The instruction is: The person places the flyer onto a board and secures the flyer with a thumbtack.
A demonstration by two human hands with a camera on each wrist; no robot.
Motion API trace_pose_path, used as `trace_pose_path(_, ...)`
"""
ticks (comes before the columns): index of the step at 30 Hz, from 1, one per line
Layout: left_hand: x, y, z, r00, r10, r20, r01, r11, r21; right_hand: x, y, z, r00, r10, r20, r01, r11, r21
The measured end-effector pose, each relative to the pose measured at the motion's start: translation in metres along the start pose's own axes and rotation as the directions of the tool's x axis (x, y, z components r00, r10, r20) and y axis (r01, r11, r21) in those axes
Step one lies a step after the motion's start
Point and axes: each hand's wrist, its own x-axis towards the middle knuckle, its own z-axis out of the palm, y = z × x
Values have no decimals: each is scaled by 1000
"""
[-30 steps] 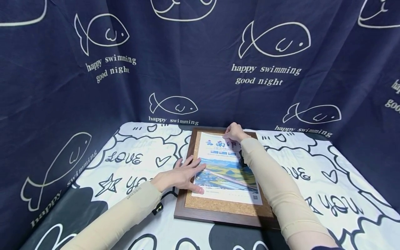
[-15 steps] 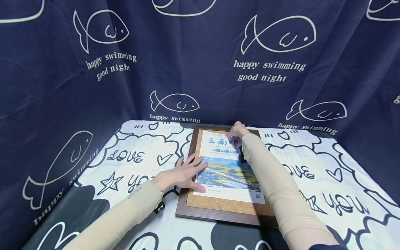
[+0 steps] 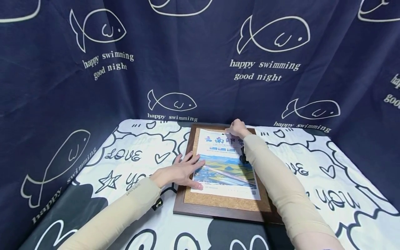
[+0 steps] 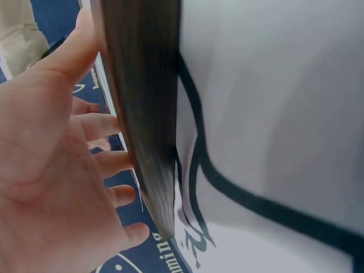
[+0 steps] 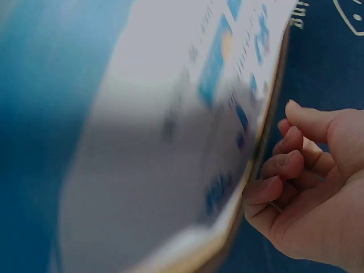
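A white printed poster (image 3: 218, 191) with a blue-and-yellow landscape and Chinese title lies on a cork board (image 3: 215, 203) with a dark wooden frame (image 3: 218, 215). My left hand (image 3: 179, 173) rests over the frame's left side, fingers spread onto the poster's left edge. In the left wrist view its palm faces the frame's side. My right hand (image 3: 236, 129) is at the board's top edge, its fingertips close over the poster's upper edge. The right wrist view shows those fingers loosely curled, with nothing visible between them. A small dark dot (image 3: 223, 134) shows on the paper just left of the fingertips.
The board lies on a table covered with a black-and-white doodle cloth (image 3: 137, 152). Behind and to the sides hangs a navy curtain (image 3: 200, 76) with white fish drawings, close to the board's far edge.
The right hand has shifted slightly right and away along the poster's top, uncovering more of the title and the small dark dot. The left hand stays in place; the head view moved slightly.
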Motion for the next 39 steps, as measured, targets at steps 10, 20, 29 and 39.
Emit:
trace_pose_path(10, 1, -6, 2, 1000, -14, -6, 14, 1000, 1, -15, 21, -35, 992, -108, -72, 104, 993, -58)
trace_pose_path(20, 3, -8, 6, 1000, 0, -28, -1, 1000, -26, -25, 24, -56, 984, -140, -108, 140, 990, -11)
trace_pose_path(29, 7, -4, 5, 999, -19, -29, 19, 1000, -5, -42, 7, -81, 938, -271, -217, 280, 960, 11)
trace_pose_path(39, 5, -34, -24, 940, 9, -342, -33, 997, -63, -76, 1, -119, 733, -543, -409, 537, 831, -141)
